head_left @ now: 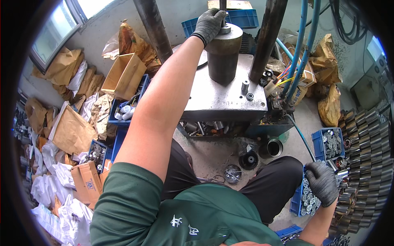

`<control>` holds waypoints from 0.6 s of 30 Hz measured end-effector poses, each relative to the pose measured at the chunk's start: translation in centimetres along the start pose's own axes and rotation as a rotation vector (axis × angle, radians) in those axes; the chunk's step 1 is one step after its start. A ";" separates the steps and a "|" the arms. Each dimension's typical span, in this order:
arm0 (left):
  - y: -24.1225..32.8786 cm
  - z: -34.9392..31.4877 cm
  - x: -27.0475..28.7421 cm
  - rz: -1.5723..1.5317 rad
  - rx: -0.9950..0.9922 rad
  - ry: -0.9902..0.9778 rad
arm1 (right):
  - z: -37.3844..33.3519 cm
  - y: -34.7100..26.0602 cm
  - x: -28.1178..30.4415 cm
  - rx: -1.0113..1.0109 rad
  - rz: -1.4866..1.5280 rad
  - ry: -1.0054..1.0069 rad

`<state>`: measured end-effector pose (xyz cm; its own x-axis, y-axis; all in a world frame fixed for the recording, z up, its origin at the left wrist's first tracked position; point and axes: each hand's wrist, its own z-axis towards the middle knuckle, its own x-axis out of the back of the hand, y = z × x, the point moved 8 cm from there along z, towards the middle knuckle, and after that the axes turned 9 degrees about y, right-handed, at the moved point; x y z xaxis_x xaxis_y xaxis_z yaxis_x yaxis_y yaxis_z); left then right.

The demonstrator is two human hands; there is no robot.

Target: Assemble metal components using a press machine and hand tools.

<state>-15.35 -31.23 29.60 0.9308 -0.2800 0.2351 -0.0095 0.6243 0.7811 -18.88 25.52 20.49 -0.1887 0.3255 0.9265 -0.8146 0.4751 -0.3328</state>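
Observation:
My left hand (208, 26), in a grey glove, reaches far forward to the top of a thick dark metal cylinder (223, 61). Its fingers close around something by a small metal ring (225, 30) on the cylinder's top, under a vertical rod (223, 5); what they grip is hidden. Also gloved, my right hand (323, 183) is low at the right, with curled fingers over a blue crate (294, 201) of round metal parts (308, 199). Whatever those fingers hold does not show. The cylinder stands on a pale metal press table (205, 98).
Two dark columns (154, 30) rise from the press. A small metal sleeve (245, 87) and a bearing (250, 96) lie on its table. Blue hoses (307, 53) hang at right, before stacked metal tubes (365, 164). A wooden box (123, 78), cartons and bags crowd the left.

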 end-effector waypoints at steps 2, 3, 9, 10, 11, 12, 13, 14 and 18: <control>-0.5 0.4 0.3 -0.002 -0.019 0.004 | 0.0 0.0 -0.9 0.030 -0.050 -0.123; -0.4 0.3 0.2 -0.005 -0.019 0.003 | 0.1 -0.2 -0.7 0.008 -0.034 -0.130; -0.1 0.0 0.1 0.034 -0.018 -0.004 | 0.3 -0.1 0.5 -0.039 0.064 0.042; 0.0 0.0 0.0 0.037 -0.021 0.000 | 0.2 -0.2 0.7 -0.027 0.051 0.064; 0.1 0.1 0.0 0.040 -0.024 0.005 | 0.1 -0.2 0.9 -0.014 0.038 0.086; 0.0 0.1 0.0 0.040 -0.023 0.004 | 0.2 -0.2 1.0 -0.014 0.039 0.085; -0.1 0.1 0.0 0.019 -0.001 -0.003 | 0.3 -0.1 0.4 -0.006 -0.014 -0.009; -0.3 0.1 0.0 -0.002 0.020 -0.009 | 0.3 0.0 -0.1 0.003 -0.067 -0.102; -0.4 0.3 0.3 -0.067 -0.032 0.009 | 2.0 1.2 1.7 -0.034 0.079 0.146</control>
<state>-15.15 -31.81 29.49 0.9322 -0.3156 0.1775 0.0647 0.6274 0.7760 -21.23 24.99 22.01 -0.1681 0.4768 0.8628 -0.7810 0.4696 -0.4117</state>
